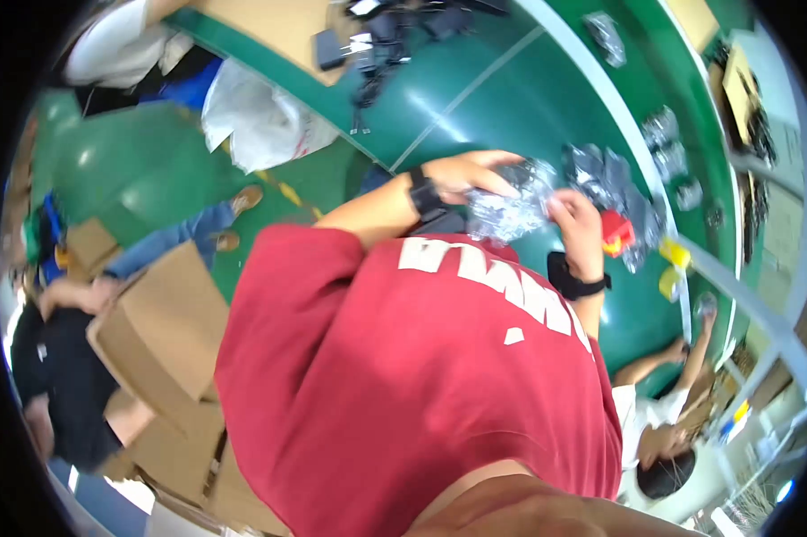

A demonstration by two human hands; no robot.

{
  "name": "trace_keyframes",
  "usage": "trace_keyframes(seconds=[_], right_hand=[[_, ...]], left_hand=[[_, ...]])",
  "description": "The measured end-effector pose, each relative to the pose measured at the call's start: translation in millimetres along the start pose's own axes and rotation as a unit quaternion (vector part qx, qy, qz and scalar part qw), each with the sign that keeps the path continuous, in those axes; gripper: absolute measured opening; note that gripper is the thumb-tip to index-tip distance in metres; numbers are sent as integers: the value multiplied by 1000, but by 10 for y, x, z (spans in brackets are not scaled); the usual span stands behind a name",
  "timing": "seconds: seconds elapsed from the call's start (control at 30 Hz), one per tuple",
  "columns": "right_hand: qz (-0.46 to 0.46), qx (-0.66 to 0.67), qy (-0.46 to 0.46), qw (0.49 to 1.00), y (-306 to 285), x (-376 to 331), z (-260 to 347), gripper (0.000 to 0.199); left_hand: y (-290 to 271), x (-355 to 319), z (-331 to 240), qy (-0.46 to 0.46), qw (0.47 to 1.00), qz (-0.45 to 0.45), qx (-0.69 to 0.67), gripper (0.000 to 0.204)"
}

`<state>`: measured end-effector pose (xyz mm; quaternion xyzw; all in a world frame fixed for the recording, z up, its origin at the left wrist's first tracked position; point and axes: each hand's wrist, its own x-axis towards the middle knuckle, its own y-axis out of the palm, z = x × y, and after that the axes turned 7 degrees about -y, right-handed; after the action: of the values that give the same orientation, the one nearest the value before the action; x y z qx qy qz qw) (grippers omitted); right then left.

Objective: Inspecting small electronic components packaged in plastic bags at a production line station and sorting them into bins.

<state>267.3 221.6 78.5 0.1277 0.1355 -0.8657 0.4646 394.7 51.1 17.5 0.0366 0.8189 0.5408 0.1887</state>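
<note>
While both hands pinch it — crinkly clear bag (511,210) | between left grip (471,174) | right grip (575,219)

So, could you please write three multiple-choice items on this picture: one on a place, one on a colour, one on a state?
1. Where is the crinkled clear plastic bag?
A. between the person's two hands
B. on the cardboard box
C. on the floor by the white sack

2. What colour is the work surface?
A. grey
B. green
C. brown

3. How does the left hand stand?
A. flat and open on the table
B. fingers closed on the bag
C. hanging empty at the side

Answers: 1 A, the plastic bag sits between the left hand and the right hand. 2 B, the table is green with pale lines. 3 B, its fingers curl over the bag's top edge.
</note>
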Motion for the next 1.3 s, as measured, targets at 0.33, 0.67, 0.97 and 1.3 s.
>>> trace_keyframes(seconds=[0.33,0.67,0.97,1.3], right_hand=[[20,-159,47,986,170,48,66,24],[-39,225,84,970,-90,-122,-106,21],[-170,145,50,973,-116,-229,-169,20],[-137,311,38,940,-253,-357,-186,18]], left_hand=[[117,-87,-123,5,995,-37,93,67],[181,177,-69,-62,998,21,-11,66],[486,385,-25,87,710,-158,681,69],[648,480,59,-5,712,-178,679,89]])
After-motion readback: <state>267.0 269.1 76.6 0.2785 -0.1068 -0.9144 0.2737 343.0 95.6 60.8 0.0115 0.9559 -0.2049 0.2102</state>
